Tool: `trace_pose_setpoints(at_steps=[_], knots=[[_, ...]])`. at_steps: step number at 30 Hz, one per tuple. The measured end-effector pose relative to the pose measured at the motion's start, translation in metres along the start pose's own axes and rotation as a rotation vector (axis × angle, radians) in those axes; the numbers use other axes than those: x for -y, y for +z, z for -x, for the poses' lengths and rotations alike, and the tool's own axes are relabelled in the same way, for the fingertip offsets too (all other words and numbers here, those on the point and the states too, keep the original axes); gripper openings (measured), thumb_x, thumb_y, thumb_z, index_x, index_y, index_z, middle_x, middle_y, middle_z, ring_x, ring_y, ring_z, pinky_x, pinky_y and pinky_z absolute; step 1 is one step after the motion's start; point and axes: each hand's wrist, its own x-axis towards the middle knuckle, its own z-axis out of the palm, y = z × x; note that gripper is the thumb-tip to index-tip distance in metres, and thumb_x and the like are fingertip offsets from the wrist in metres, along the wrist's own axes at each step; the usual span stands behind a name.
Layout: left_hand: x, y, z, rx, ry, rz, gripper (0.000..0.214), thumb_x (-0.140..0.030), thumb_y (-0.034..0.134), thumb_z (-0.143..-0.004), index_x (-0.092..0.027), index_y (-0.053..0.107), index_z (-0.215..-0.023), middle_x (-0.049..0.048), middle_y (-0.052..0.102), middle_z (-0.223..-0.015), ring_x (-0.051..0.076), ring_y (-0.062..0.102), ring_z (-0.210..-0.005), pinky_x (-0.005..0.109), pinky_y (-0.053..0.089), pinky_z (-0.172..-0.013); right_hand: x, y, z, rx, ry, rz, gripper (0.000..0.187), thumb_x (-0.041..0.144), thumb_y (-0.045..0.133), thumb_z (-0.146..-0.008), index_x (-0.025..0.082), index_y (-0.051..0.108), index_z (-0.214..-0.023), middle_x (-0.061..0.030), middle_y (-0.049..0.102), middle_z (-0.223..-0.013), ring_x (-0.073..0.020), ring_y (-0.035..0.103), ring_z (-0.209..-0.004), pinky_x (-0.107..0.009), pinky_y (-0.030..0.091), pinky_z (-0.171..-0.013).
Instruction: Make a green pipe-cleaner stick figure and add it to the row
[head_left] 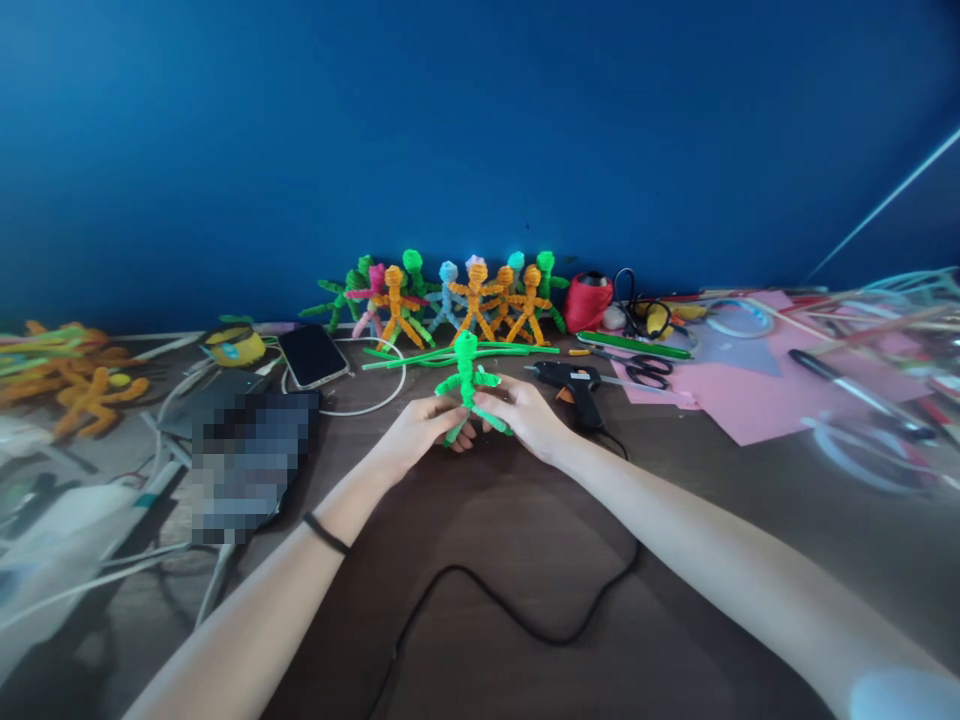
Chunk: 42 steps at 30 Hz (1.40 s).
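A bright green pipe-cleaner figure (466, 372) with a round head, two arms and two legs is held upright between both hands. My left hand (437, 420) pinches it low on its left side, by the leg. From the other side, my right hand (523, 415) grips its other leg with thumb and fingers. Just behind the figure lie several loose green pipe cleaners (517, 349). A black glue gun (574, 380) rests to the right of my right hand, its cord running back toward me.
Several finished pipe-cleaner figures (478, 295) lean along the blue wall. To the left are a phone (313, 356), cables and orange figures (97, 398). On the right lie scissors (646, 370), a red-wrapped roll (589, 302), pink paper (750, 400) and a pen (855, 390).
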Motion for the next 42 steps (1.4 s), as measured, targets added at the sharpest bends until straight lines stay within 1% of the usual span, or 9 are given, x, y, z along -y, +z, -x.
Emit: trace_pose_setpoints(at_steps=[4,7,14,17,23,27,31,35,42], knots=[[0.002,-0.002,-0.002,-0.012,0.003,0.047,0.021,-0.032,0.062,-0.073,-0.011,0.060,-0.076,0.0039,0.065,-0.067,0.011,0.060,-0.056,0.024,0.048,-0.057,0.000,-0.001,0.000,0.052,-0.024,-0.005,0.026,0.035,0.065,-0.071,0.016,0.060,-0.088,0.0007,0.058,-0.072,-0.0077,0.051,-0.055,-0.022,0.040,-0.050],[0.004,-0.001,-0.003,-0.025,0.035,0.112,0.026,-0.032,0.064,-0.071,-0.013,0.056,-0.088,0.0026,0.065,-0.069,0.012,0.061,-0.057,0.026,0.050,-0.058,0.002,0.001,0.000,0.070,-0.044,0.008,0.029,0.032,0.070,-0.066,0.017,0.059,-0.088,0.0006,0.058,-0.076,-0.0088,0.054,-0.060,-0.023,0.044,-0.054],[0.007,0.003,-0.002,-0.278,0.259,0.098,0.029,-0.039,0.065,-0.070,-0.018,0.051,-0.084,0.0000,0.065,-0.076,0.015,0.063,-0.065,0.028,0.052,-0.062,0.005,0.003,0.002,0.038,0.021,0.037,0.031,0.033,0.072,-0.062,0.015,0.057,-0.083,0.0023,0.058,-0.071,-0.0087,0.055,-0.051,-0.026,0.046,-0.055],[0.008,0.003,-0.002,-0.277,0.279,0.144,0.029,-0.039,0.064,-0.070,-0.017,0.055,-0.086,0.0009,0.066,-0.074,0.015,0.063,-0.063,0.028,0.052,-0.061,0.004,0.003,0.002,0.061,-0.007,0.066,0.026,0.031,0.070,-0.064,0.016,0.055,-0.080,0.0029,0.057,-0.068,-0.0101,0.057,-0.054,-0.027,0.046,-0.057],[0.011,0.000,-0.004,-0.275,0.286,0.280,0.026,-0.039,0.066,-0.068,-0.015,0.057,-0.071,0.0002,0.062,-0.060,0.014,0.060,-0.058,0.028,0.049,-0.061,0.005,0.005,0.003,0.086,-0.010,0.057,0.023,0.030,0.068,-0.067,0.016,0.056,-0.081,0.0028,0.056,-0.066,-0.0098,0.056,-0.051,-0.028,0.047,-0.055],[0.009,0.000,-0.002,-0.282,0.262,0.250,0.026,-0.039,0.067,-0.066,-0.014,0.058,-0.071,-0.0006,0.060,-0.060,0.012,0.057,-0.056,0.027,0.048,-0.061,0.005,0.006,0.004,0.086,-0.031,0.077,0.029,0.033,0.068,-0.067,0.018,0.054,-0.087,0.0009,0.059,-0.073,-0.0122,0.058,-0.057,-0.030,0.049,-0.059],[0.006,0.001,0.001,-0.302,0.255,0.142,0.025,-0.038,0.068,-0.066,-0.015,0.059,-0.070,-0.0024,0.058,-0.060,0.011,0.054,-0.056,0.024,0.045,-0.059,0.006,0.008,0.005,0.007,-0.084,0.129,0.030,0.035,0.065,-0.070,0.019,0.054,-0.093,-0.0003,0.060,-0.082,-0.0118,0.057,-0.064,-0.028,0.048,-0.063],[0.004,0.003,0.002,-0.296,0.246,0.098,0.026,-0.039,0.067,-0.067,-0.015,0.061,-0.075,-0.0012,0.061,-0.065,0.012,0.056,-0.061,0.024,0.046,-0.060,0.010,0.010,0.005,-0.031,-0.076,0.170,0.020,0.036,0.060,-0.074,0.018,0.056,-0.081,0.0006,0.059,-0.072,-0.0117,0.056,-0.062,-0.028,0.048,-0.064],[0.002,0.000,0.004,-0.216,0.213,0.245,0.024,-0.037,0.066,-0.069,-0.014,0.061,-0.072,0.0009,0.064,-0.062,0.013,0.059,-0.058,0.027,0.048,-0.062,0.008,0.010,0.003,0.018,-0.008,0.056,0.024,0.037,0.067,-0.067,0.017,0.058,-0.077,0.0016,0.061,-0.063,-0.0123,0.059,-0.055,-0.028,0.049,-0.058]])
